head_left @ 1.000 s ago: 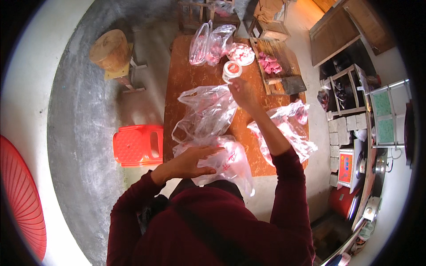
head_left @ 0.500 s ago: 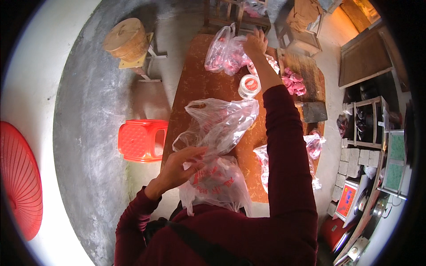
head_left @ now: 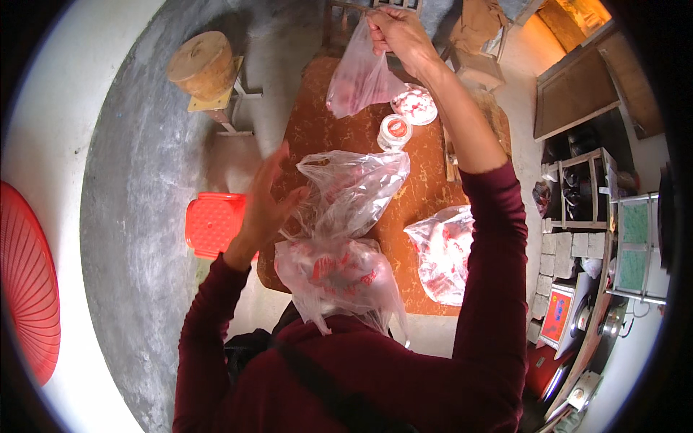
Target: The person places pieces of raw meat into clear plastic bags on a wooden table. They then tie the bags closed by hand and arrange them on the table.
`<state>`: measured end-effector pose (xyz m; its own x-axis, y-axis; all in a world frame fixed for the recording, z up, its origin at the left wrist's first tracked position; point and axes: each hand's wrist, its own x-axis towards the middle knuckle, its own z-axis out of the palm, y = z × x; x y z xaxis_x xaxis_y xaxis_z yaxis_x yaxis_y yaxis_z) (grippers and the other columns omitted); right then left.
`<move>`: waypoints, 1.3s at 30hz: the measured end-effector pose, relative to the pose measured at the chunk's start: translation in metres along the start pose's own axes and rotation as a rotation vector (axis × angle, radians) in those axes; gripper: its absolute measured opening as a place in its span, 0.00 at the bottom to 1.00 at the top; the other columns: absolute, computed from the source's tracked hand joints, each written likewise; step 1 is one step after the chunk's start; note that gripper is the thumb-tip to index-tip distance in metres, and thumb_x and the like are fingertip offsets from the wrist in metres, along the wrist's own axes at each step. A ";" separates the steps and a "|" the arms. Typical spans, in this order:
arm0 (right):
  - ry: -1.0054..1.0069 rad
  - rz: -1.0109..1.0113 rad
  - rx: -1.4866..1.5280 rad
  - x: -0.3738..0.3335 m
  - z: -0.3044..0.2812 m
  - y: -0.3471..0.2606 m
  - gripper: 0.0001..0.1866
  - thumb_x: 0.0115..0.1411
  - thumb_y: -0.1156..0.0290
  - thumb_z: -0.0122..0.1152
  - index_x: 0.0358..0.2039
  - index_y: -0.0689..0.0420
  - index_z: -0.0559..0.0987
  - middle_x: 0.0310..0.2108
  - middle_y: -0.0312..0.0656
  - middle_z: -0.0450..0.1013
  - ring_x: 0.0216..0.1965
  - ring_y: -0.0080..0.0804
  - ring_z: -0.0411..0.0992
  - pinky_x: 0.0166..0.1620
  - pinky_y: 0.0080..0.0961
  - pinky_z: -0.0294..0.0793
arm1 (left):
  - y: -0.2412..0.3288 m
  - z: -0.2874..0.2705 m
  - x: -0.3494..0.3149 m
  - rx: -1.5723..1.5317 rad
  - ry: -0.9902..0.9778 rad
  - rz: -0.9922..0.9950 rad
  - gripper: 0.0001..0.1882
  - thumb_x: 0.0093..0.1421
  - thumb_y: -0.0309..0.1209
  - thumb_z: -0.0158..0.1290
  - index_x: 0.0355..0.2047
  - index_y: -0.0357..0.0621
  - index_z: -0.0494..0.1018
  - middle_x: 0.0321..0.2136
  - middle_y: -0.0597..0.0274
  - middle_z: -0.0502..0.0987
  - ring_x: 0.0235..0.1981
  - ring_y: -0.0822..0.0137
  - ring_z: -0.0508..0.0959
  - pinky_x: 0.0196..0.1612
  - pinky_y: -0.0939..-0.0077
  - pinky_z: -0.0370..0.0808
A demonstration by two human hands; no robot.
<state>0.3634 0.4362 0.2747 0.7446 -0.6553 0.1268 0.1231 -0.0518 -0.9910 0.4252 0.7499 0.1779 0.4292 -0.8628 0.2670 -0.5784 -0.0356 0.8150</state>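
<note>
My right hand (head_left: 397, 35), at the far edge of the brown table (head_left: 307, 94), is closed on the gathered top of a clear plastic bag (head_left: 361, 83) with pinkish contents. The bag hangs from it, stretched upward. Beside its lower end are a plate of red-and-white pieces (head_left: 415, 105) and a round tub with a red-and-white lid (head_left: 395, 132). My left hand (head_left: 268, 198) is raised with fingers apart, holding nothing. It is nearest to a crumpled clear plastic bag (head_left: 354, 191). Closer to me lies a bag with red print (head_left: 336, 270).
Another filled plastic bag (head_left: 442, 256) lies by my right forearm. A wooden board (head_left: 494, 119) is partly hidden behind that arm. Left of the table stand a red stool (head_left: 215, 220) and a round wood block (head_left: 202, 65) on a small stand. A chair with brown cloth (head_left: 480, 29) is beyond.
My right hand has lifted the far bag's top upward and slightly left, uncovering the plate. My left hand has moved left and up, away from the printed bag.
</note>
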 end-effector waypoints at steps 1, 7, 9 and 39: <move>0.010 0.015 0.000 -0.015 0.009 -0.014 0.07 0.59 0.72 0.49 0.24 0.57 0.69 0.17 0.33 0.65 0.15 0.19 0.59 0.17 0.18 0.60 | 0.000 -0.004 0.011 0.147 0.038 0.130 0.46 0.45 0.37 0.64 0.60 0.36 0.51 0.56 0.48 0.59 0.58 0.54 0.59 0.59 0.62 0.57; -0.135 -0.212 -0.330 -0.128 0.078 -0.088 0.10 0.57 0.66 0.53 0.32 0.59 0.77 0.19 0.30 0.67 0.20 0.17 0.64 0.21 0.16 0.62 | -0.001 0.000 0.061 0.223 0.058 0.437 0.64 0.32 0.47 0.68 0.62 0.35 0.40 0.61 0.43 0.47 0.61 0.44 0.48 0.64 0.56 0.44; -0.115 -0.390 -0.440 -0.152 0.111 -0.088 0.15 0.54 0.62 0.54 0.26 0.63 0.76 0.18 0.44 0.71 0.22 0.27 0.68 0.27 0.30 0.68 | -0.007 0.008 0.051 0.207 0.009 0.462 0.59 0.34 0.45 0.68 0.60 0.37 0.44 0.59 0.46 0.51 0.60 0.48 0.52 0.62 0.58 0.47; -0.034 -1.132 -1.310 -0.283 0.103 -0.089 0.14 0.54 0.71 0.52 0.42 0.58 0.72 0.45 0.44 0.70 0.49 0.35 0.68 0.54 0.31 0.65 | 0.066 0.011 -0.039 -1.041 -0.645 0.086 0.15 0.61 0.29 0.45 0.47 0.39 0.66 0.43 0.61 0.69 0.45 0.69 0.69 0.49 0.75 0.67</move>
<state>0.2095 0.7038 0.3313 0.6870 0.1494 0.7112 -0.0061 -0.9774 0.2112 0.3623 0.7759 0.2155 -0.1759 -0.9443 0.2780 0.3688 0.1986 0.9080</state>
